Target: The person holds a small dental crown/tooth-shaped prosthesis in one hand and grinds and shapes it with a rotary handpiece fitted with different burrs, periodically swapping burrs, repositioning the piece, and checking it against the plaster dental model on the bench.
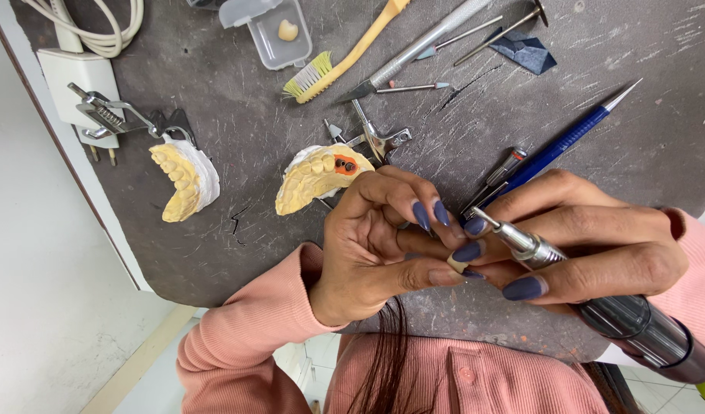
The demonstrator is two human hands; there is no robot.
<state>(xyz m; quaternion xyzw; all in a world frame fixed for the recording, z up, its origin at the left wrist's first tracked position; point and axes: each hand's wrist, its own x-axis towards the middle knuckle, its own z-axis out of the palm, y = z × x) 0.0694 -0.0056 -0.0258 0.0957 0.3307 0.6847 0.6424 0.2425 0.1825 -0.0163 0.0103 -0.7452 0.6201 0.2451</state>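
2 hands meet near me over the bench (598, 92): my left hand (383, 245) pinches a small tooth piece (457, 264), my right hand (598, 245) grasps the handpiece (598, 295). I judge grinding underway; next calls for steady contact.

We note colours only. Dark grey scratched rubber bench mat (237, 238). Pale yellow plaster tooth model on white base (185, 181), at nine o'clock. Second yellow plaster tooth model (313, 179) carries orange patch with dark spots. Toothbrush with tan handle and green-white bristles (345, 55), at twelve o'clock. Blue slim pen-shaped tool (561, 146). Silver-and-black metal handpiece (590, 295). Salmon-pink ribbed sleeves (249, 326). We see navy nails on both hands.
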